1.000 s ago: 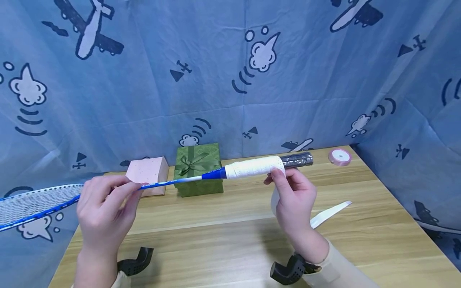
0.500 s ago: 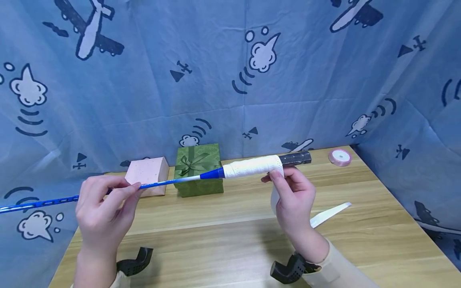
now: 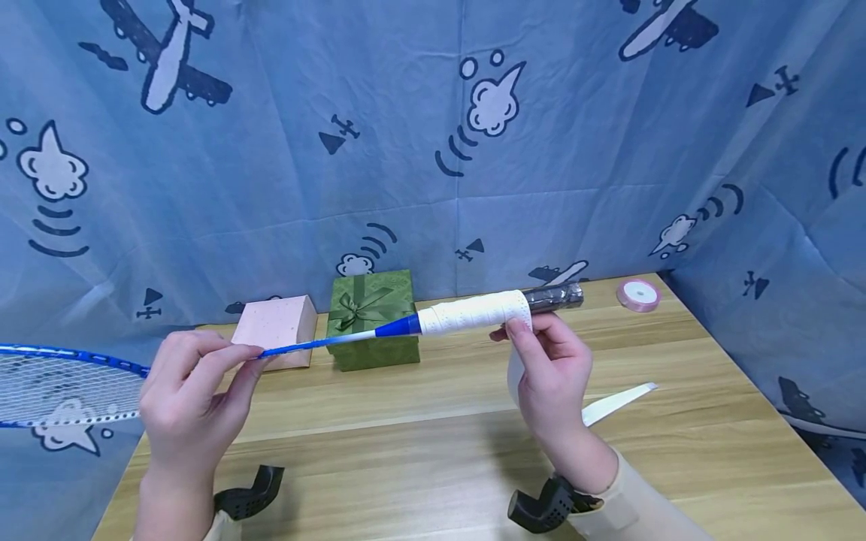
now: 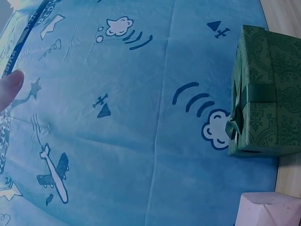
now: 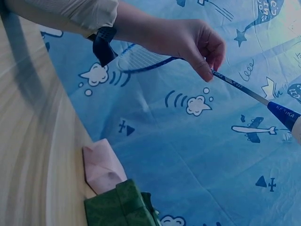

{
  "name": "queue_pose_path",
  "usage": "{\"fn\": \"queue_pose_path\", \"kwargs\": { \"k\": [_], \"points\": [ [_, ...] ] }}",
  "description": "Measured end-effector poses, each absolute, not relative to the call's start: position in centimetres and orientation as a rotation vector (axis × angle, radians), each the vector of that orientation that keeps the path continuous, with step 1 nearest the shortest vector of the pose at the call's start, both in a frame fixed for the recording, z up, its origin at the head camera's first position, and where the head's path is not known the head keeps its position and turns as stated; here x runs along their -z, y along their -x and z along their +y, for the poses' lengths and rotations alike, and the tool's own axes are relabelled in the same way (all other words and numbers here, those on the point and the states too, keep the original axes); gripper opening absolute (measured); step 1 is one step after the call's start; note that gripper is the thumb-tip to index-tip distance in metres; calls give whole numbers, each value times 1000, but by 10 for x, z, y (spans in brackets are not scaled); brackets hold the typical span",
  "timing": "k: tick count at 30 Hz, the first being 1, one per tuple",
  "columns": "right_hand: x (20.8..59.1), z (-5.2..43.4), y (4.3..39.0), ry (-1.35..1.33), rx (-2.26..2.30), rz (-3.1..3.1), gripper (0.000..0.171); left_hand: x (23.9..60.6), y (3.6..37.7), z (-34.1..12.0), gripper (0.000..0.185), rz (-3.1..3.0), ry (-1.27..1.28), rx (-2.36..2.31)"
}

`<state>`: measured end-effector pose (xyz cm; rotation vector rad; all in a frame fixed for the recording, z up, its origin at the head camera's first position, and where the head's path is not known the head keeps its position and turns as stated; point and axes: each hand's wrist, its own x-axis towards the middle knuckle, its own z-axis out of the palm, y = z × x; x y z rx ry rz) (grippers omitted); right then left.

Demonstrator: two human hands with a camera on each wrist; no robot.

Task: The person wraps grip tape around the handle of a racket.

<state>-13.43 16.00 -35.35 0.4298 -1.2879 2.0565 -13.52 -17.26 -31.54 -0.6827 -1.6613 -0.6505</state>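
I found the right hand [image 3: 555, 376] clamped on the white tape [image 3: 473, 312], thumb and fingers pinching it at the last visible turn of the wrap. The left hand [image 3: 189, 406] was clamped on the racket [image 3: 318, 343], thumb and fingertips pinching its blue shaft. I recorded the racket as raised above the desk [image 3: 379, 466] and spanning both hands, slightly tilted, its handle end the higher. The strung head [image 3: 74, 391] extended left past the left hand; a bare dark handle end [image 3: 556, 297] protruded just above the right hand. A length of tape hung beneath the right hand's fingers. A white strip [image 3: 617, 404] showed just right of that hand's wrist; I could not tell whether the two joined. Ahead of the left hand and to its right, I noted a pink box [image 3: 274, 323] and, beside it, a green box [image 3: 379, 355] with a bow, partly behind the shaft. Beyond the right hand, farther right, lay a pink-edged roll [image 3: 638, 295]. A blue curtain [image 3: 406, 150] printed with aircraft hung behind everything.
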Motion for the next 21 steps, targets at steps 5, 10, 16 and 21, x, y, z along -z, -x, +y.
{"fn": "queue_pose_path", "kwargs": {
  "k": [5, 10, 16, 21],
  "points": [
    [354, 161, 133, -377, -2029, -1336, 19, 315, 134, -174, 46, -1668, 683, 652],
    [355, 162, 133, -336, -1996, -1381, 22, 314, 134, -174, 46, -1663, 681, 660],
    [355, 161, 134, -342, -2020, -1347, 20, 313, 134, -170, 46, -1645, 700, 685],
    [353, 162, 134, -380, -2028, -1345, 15, 314, 134, -170, 46, -1644, 687, 691]
  ]
}}
